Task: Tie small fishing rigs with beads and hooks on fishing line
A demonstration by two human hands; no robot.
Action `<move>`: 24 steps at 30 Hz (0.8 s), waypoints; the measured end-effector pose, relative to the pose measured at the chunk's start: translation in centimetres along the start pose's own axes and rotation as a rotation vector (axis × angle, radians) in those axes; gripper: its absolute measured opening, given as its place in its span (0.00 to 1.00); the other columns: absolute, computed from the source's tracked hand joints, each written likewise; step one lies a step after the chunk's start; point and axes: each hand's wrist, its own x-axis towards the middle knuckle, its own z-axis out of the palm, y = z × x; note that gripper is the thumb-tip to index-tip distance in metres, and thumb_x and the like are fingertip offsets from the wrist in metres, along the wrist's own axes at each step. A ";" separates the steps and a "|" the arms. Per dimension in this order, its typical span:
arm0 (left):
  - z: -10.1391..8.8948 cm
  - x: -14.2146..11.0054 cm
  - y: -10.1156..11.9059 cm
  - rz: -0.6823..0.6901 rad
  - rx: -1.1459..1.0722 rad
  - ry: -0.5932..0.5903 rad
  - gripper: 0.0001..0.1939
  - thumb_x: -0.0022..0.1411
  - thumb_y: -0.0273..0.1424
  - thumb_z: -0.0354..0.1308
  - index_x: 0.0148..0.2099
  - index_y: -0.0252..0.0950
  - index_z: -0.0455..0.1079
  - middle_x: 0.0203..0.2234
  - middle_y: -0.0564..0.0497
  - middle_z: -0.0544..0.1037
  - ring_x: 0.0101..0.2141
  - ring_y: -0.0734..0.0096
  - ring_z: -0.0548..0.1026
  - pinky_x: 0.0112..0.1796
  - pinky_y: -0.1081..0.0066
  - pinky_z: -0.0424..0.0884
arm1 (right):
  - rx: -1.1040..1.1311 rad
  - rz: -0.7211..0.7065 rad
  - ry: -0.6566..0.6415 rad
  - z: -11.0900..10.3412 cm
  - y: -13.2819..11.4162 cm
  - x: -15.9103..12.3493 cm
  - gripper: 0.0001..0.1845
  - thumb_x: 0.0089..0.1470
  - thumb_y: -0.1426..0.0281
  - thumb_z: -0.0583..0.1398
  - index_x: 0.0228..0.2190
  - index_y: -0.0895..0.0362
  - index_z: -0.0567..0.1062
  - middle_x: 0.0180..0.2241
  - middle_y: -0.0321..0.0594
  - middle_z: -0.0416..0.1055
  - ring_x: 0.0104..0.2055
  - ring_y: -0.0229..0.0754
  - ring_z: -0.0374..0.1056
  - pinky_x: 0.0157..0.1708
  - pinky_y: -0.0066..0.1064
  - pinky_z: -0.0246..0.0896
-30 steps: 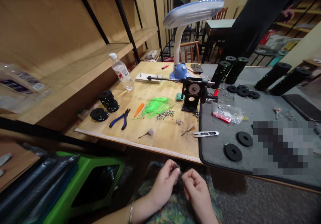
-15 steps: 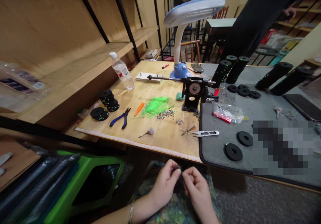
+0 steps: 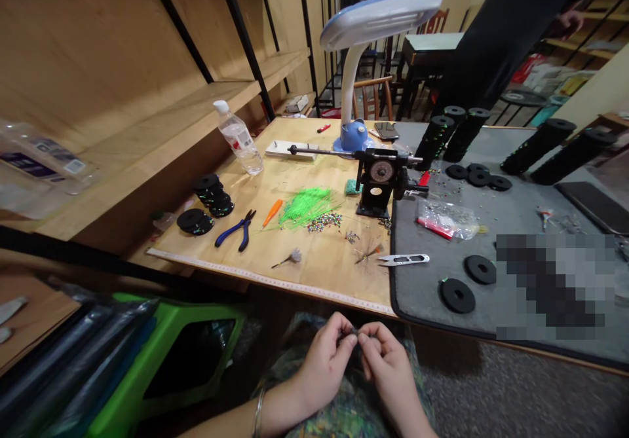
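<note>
My left hand (image 3: 324, 359) and my right hand (image 3: 388, 366) meet over my lap, just below the table's front edge. Both are pinched closed, fingertips touching around something tiny and dark that I cannot make out. On the wooden table (image 3: 314, 268) in front lie silver thread snips (image 3: 403, 259), small feathered hook pieces (image 3: 366, 253), a pile of green strands (image 3: 307, 203), coloured beads (image 3: 324, 222) and blue pliers (image 3: 236, 230). A black winding machine (image 3: 378, 186) stands behind them.
A blue desk lamp (image 3: 363, 65) and a water bottle (image 3: 238, 140) stand at the back. Black foam discs (image 3: 457, 295) and black foam rolls (image 3: 550, 146) lie on a grey mat (image 3: 491, 228). A green stool (image 3: 162, 353) is at my left. A person in black (image 3: 496, 38) stands behind.
My two hands have drawn together until their fingertips touch. Things on the table have not moved.
</note>
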 end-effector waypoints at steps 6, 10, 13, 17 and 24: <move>0.1 0.1 0.1 -0.007 -0.004 -0.015 0.06 0.62 0.31 0.52 0.32 0.37 0.63 0.27 0.52 0.67 0.30 0.69 0.65 0.32 0.72 0.62 | 0.086 0.035 0.003 0.1 0.5 0.4 0.19 0.46 0.54 0.63 0.25 0.55 0.66 0.08 0.19 0.51 0.11 0.28 0.42 0.13 0.20 0.35; 0.3 0.2 0.1 -0.016 0.005 -0.046 0.05 0.63 0.31 0.50 0.33 0.37 0.62 0.27 0.53 0.66 0.29 0.70 0.64 0.32 0.71 0.61 | 0.158 0.074 0.025 0.2 0.4 0.3 0.18 0.44 0.56 0.65 0.25 0.56 0.66 0.08 0.18 0.48 0.11 0.27 0.39 0.13 0.19 0.33; 0.5 0.2 0.0 -0.017 0.016 -0.062 0.05 0.63 0.30 0.50 0.33 0.37 0.61 0.27 0.53 0.65 0.30 0.70 0.63 0.33 0.71 0.61 | 0.239 0.092 0.039 0.2 0.3 0.3 0.18 0.43 0.56 0.65 0.26 0.55 0.66 0.09 0.17 0.47 0.11 0.26 0.38 0.12 0.19 0.32; 0.5 0.1 -0.2 -0.009 0.028 -0.069 0.04 0.62 0.30 0.51 0.33 0.37 0.62 0.27 0.53 0.66 0.30 0.69 0.64 0.33 0.71 0.61 | 0.319 0.146 0.035 0.2 0.3 0.3 0.20 0.43 0.55 0.66 0.24 0.54 0.64 0.08 0.17 0.47 0.11 0.26 0.35 0.11 0.19 0.29; 0.3 0.2 -0.3 -0.008 0.011 -0.077 0.05 0.62 0.30 0.51 0.33 0.37 0.62 0.27 0.53 0.66 0.30 0.69 0.64 0.33 0.71 0.62 | 0.508 0.199 -0.036 0.2 0.3 0.1 0.19 0.44 0.56 0.66 0.26 0.54 0.65 0.07 0.17 0.47 0.10 0.27 0.34 0.10 0.19 0.32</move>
